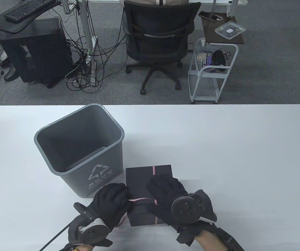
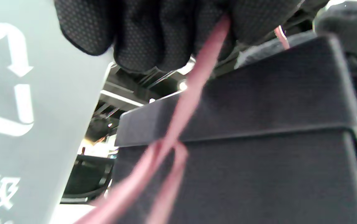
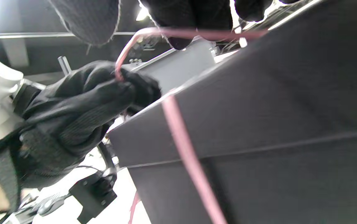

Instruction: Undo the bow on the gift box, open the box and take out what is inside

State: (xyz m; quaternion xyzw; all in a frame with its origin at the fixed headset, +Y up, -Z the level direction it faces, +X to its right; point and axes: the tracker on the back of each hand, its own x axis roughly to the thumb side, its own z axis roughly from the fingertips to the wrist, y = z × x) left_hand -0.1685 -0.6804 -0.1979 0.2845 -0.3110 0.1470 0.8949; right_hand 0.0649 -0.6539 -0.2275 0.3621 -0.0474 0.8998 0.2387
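A black gift box [image 1: 147,180] sits on the white desk [image 1: 230,157] near its front edge, just right of a grey bin [image 1: 82,149]. Its long axis runs away from the person, turned slightly. A pink ribbon [image 1: 153,171] runs lengthwise over the lid, and another strand crosses toward the left. The left hand [image 1: 112,202] is at the box's left edge, fingers curled, pinching the ribbon. The right hand [image 1: 165,194] rests on the lid with fingers spread and mostly straight, gripping nothing.
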